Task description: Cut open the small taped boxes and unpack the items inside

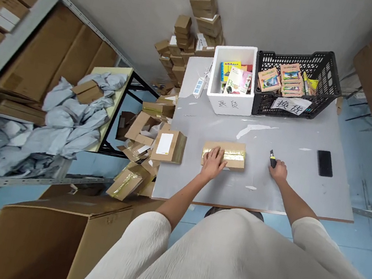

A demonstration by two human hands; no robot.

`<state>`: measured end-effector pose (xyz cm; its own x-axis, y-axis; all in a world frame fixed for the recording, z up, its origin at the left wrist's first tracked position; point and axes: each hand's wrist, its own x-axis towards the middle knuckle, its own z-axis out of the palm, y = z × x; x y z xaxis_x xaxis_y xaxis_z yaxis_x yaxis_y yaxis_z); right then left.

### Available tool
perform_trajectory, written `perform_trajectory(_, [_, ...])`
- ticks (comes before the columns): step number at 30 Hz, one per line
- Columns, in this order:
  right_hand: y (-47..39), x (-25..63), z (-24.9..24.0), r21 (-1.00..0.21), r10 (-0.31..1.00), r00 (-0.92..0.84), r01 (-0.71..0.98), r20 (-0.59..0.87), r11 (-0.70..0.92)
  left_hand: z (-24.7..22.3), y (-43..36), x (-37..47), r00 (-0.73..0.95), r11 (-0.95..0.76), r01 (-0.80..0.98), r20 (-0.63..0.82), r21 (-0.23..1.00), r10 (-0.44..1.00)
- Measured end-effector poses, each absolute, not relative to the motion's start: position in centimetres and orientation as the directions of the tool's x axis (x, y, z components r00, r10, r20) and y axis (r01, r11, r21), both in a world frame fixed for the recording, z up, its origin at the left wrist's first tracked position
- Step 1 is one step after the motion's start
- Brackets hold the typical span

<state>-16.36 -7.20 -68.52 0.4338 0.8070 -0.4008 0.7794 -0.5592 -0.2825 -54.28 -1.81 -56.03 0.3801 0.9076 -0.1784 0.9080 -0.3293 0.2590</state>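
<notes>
A small cardboard box [237, 154] lies lengthwise near the front of the grey table, with shiny yellowish tape along its top. My left hand [213, 163] rests on the left end of this box, its fingers spread over the taped side. To the right, apart from the box, my right hand [278, 170] is closed around a black and yellow utility knife [273, 160], whose tip points away from me. A second cardboard box [169, 146] with a white label is at the table's left edge.
At the table's back are a white foam box [229, 104] of books and a black crate [261, 105] of small packs. A black phone [325, 164] lies right, a power strip [199, 87] back left. Parcels pile up left; a large open carton [110, 229] stands below.
</notes>
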Motion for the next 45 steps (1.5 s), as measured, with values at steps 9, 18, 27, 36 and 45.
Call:
perform_trajectory(9, [-4.7,-22.6,-63.0,-0.617,0.979,0.143,0.76,-0.148,-0.204,-55.3,-1.2,-54.8,0.414,-0.348,0.883,-0.176,0.315,0.893])
perform_trajectory(18, [-4.3,-28.6,-57.7,-0.794,0.998,0.05,0.604,-0.05,-0.069,-55.7,-1.1,-58.4,0.121,-0.057,0.895,-0.118,0.443,0.986])
perform_trajectory(27, [-2.2,-29.0,-55.1,-0.843,0.98,0.195,0.52,-0.04,-0.137,-57.4,-0.6,-59.7,0.105,-0.02,0.75,-0.089,0.661,0.991])
perform_trajectory(36, [2.1,-28.5,-54.8,-0.382,0.969,-0.043,0.922,-0.244,-0.055,-58.0,-1.0,-60.6,0.237,-0.161,0.816,-0.067,0.556,0.969])
perform_trajectory(45, [3.8,-29.8,-53.6,-0.307,0.925,-0.072,0.951,-0.373,-0.05,-55.1,-2.1,-61.0,0.271,-0.254,0.798,0.051,0.546,0.961])
